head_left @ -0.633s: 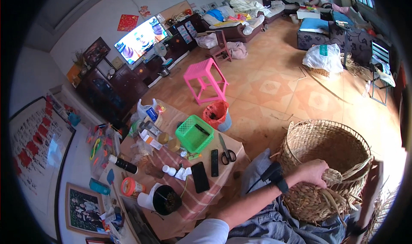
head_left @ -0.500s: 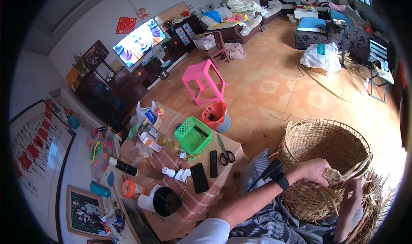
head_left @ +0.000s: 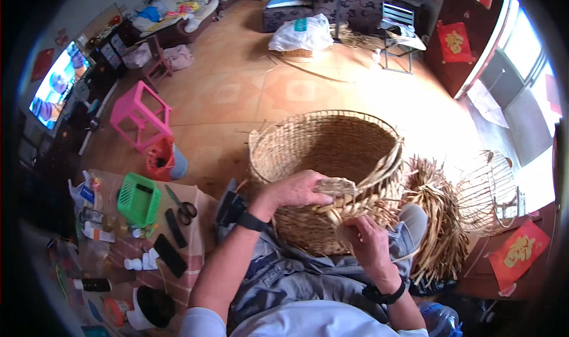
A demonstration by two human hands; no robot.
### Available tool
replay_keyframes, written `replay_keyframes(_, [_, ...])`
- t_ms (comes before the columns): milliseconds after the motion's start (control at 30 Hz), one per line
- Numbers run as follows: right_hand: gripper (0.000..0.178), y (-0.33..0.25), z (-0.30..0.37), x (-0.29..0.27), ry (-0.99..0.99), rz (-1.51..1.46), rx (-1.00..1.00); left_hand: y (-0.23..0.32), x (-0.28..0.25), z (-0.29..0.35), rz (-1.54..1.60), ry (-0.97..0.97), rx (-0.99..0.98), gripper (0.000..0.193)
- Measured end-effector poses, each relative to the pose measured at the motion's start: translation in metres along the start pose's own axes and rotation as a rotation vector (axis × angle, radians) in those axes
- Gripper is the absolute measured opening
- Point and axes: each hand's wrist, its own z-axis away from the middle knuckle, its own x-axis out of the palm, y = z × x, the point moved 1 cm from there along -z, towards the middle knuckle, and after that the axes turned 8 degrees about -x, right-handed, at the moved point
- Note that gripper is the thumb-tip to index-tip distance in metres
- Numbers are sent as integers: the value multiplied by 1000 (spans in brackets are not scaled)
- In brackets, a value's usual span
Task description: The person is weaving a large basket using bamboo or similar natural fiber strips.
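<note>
A large round woven basket (head_left: 299, 230) of dried plant fibre rests on my lap, tilted with its mouth facing up and away. My left hand (head_left: 296, 189) lies over the near rim, fingers curled onto the braided edge and thumb toward the outside. Just to the right, my right hand (head_left: 368, 242) is closed in a pinch on a flat fibre strand (head_left: 342, 233) at the outer wall below the rim. Loose strand ends stick out around the rim there. Beside my right knee hangs a thick bundle of dry straw (head_left: 438, 224).
A table (head_left: 198, 200) at left holds a green basket (head_left: 139, 199), scissors (head_left: 185, 212), a remote (head_left: 175, 228), a phone (head_left: 170, 255) and bottles. Behind it stand a bin with a red liner (head_left: 160, 159) and a pink stool (head_left: 139, 115). A wire frame basket (head_left: 489, 189) is at right.
The view has swung right, bringing the door side and wire frame into sight. My left hand stays on the rim; my right hand, now fully visible, pinches a strand near it.
</note>
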Motion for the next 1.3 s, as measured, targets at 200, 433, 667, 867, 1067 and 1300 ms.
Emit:
replay_keyframes(200, [20, 5, -8, -15, 53, 134, -79, -6, 7, -12, 109, -64, -72, 36])
replay_keyframes(433, [46, -4, -31, -11, -75, 343, -191, 0, -9, -19, -50, -117, -155, 32])
replay_keyframes(667, [25, -3, -44, -9, 44, 126, -204, -28, 14, -33, -32, 140, 129, 50])
replay_keyframes(867, [32, 21, -41, -8, 10, 56, -163, -5, 33, -5, -158, 440, -10, 45])
replay_keyframes(1067, [23, -29, -45, -2, -7, 272, -298, -20, 26, -7, -185, 380, 13, 40])
replay_keyframes(1300, [26, -43, -52, -14, -87, 410, -285, -31, 20, -11, -201, 408, 120, 37])
